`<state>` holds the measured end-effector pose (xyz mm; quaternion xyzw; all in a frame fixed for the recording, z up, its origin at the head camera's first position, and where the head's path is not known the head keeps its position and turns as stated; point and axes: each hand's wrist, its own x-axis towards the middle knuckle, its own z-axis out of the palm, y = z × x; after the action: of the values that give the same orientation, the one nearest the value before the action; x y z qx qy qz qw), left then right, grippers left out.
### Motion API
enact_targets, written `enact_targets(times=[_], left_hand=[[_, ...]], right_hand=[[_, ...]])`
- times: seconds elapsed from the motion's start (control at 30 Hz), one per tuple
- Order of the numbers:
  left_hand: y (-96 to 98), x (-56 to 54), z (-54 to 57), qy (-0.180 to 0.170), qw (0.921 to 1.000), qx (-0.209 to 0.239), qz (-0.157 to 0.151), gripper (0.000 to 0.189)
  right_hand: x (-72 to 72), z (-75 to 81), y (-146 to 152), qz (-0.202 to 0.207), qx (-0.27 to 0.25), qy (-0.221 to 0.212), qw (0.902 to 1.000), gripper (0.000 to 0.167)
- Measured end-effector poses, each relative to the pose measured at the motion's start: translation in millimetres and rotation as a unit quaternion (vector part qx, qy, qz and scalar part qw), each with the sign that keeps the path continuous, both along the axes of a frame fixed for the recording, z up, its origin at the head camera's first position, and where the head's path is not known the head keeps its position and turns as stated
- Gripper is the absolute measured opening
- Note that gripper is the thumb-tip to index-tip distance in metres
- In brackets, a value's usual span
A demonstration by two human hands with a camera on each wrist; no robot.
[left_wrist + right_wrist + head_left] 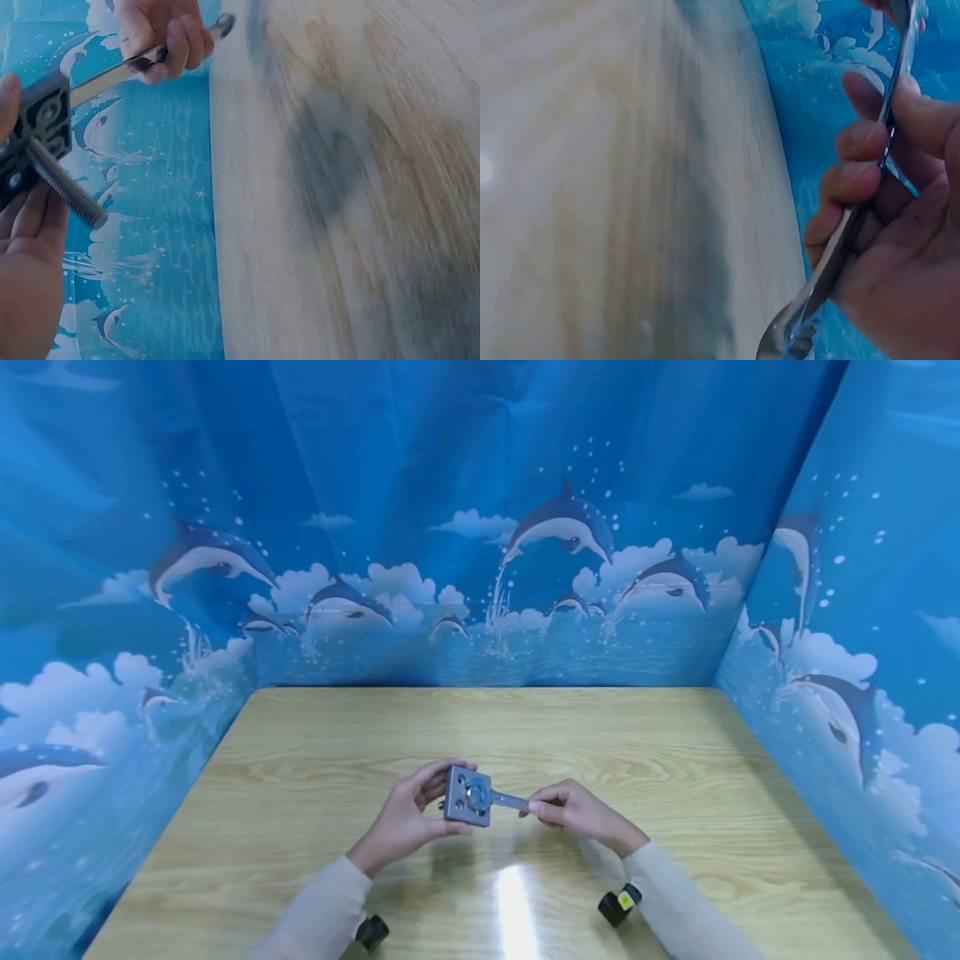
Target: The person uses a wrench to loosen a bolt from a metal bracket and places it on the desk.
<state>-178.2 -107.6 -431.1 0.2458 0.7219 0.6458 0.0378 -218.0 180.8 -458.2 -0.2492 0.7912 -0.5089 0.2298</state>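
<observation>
My left hand [405,827] grips a square grey metal block [456,792] by its edges, thumb below and fingers above, over the table. The block has several holes in its face. A threaded bolt [67,185] sticks out of its back in the left wrist view. My right hand [576,810] holds a silver wrench [510,800] by its shank, with fingers curled around it. One end of the wrench sits over the bolt's head at the middle of the block's face. Its other, ring-shaped end [787,330] extends past the right hand.
A wood-grain table [345,735] lies under both hands. Blue curtains [420,468] with printed dolphins stand along its back and sides. Black devices are worn on both wrists, below the pale sleeves [318,902].
</observation>
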Motion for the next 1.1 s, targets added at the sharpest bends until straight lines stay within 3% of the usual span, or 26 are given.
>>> enact_targets(times=[0.23,0.47,0.7,0.9,1.1], left_hand=[[0.2,4.3,3.4,-0.027,0.996,-0.025,-0.082,0.076],[3.0,9.0,1.6,-0.051,0.9887,-0.049,-0.132,0.079],[6.2,10.3,0.5,-0.076,0.9804,-0.06,-0.172,0.076],[10.1,10.9,-2.6,-0.084,0.9733,-0.077,-0.199,0.077],[12.4,10.3,-2.2,-0.079,0.972,-0.081,-0.206,0.077]], right_hand=[[-29.9,16.9,6,0.064,0.043,0.056,0.9955,0.021],[-48.8,48.8,1,0.144,0.095,0.106,0.9794,0.018],[-56.2,78.6,-9,0.198,0.15,0.155,0.9563,0.016],[-57.0,93.4,-18,0.236,0.176,0.183,0.9379,0.013],[-54.4,103.0,-22,0.236,0.177,0.173,0.9397,0.011]])
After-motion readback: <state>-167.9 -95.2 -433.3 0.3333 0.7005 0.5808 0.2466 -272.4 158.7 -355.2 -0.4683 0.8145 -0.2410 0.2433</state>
